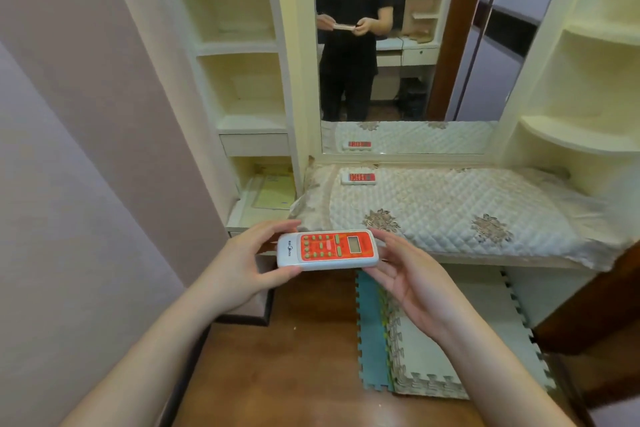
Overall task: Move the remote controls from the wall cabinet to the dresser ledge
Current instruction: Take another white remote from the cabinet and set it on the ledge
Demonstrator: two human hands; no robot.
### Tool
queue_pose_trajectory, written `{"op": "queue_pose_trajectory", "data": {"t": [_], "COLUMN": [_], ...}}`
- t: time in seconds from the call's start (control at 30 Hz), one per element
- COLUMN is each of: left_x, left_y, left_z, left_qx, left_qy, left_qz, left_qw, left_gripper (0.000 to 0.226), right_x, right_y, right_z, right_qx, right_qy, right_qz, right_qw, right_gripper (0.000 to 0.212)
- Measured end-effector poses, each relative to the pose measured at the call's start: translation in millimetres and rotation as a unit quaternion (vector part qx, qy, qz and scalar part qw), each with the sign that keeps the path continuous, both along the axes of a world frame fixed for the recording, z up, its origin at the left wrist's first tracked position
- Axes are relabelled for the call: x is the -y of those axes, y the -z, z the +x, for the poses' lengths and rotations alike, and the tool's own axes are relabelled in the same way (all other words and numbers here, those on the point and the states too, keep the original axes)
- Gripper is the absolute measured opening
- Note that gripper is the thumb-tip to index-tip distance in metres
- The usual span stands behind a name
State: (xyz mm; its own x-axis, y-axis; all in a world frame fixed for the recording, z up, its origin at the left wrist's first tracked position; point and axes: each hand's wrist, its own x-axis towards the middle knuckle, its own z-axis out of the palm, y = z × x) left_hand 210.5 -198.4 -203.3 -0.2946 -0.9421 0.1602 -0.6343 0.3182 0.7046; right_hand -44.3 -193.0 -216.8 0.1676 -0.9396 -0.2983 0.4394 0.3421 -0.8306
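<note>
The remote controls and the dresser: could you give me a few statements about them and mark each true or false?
1. Both hands hold the orange-faced remote. True: the left hand grips one end, the right hand the other.
2. A second remote lies on the quilted cover. True.
3. The held remote lies button-side down. False: its buttons and screen face up.
4. The second remote lies by the front edge. False: it lies at the back, near the mirror.

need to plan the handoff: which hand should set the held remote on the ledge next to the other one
Probably the right hand. It holds the held remote at the end nearer the quilted dresser ledge, where the other remote lies. The left hand grips the far end, toward the side shelves.
</note>
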Motion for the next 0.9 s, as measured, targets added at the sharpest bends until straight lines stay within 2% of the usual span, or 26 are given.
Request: {"op": "queue_pose_trajectory", "data": {"t": [0.2, 0.53, 0.9], "left_x": [56.5, 172.0, 265.7], "left_y": [10.4, 47.5, 84.6], "left_z": [-5.9, 13.1, 27.0], "left_qx": [0.007, -0.006, 0.018], "left_qy": [0.019, 0.066, 0.114], "left_qz": [0.017, -0.006, 0.018], "left_qw": [1.0, 0.998, 0.993], "left_gripper": [0.06, 0.061, 0.063], "right_x": [38.1, 127.7, 195.5], "right_y": [10.8, 25.0, 59.4], "right_z": [-5.1, 28.1, 50.8], "right_qx": [0.003, -0.071, -0.131], "right_qy": [0.043, 0.1, 0.127], "right_qz": [0.02, 0.017, 0.043], "right_qw": [0.999, 0.992, 0.982], "right_gripper": [0.029, 0.027, 0.032]}}
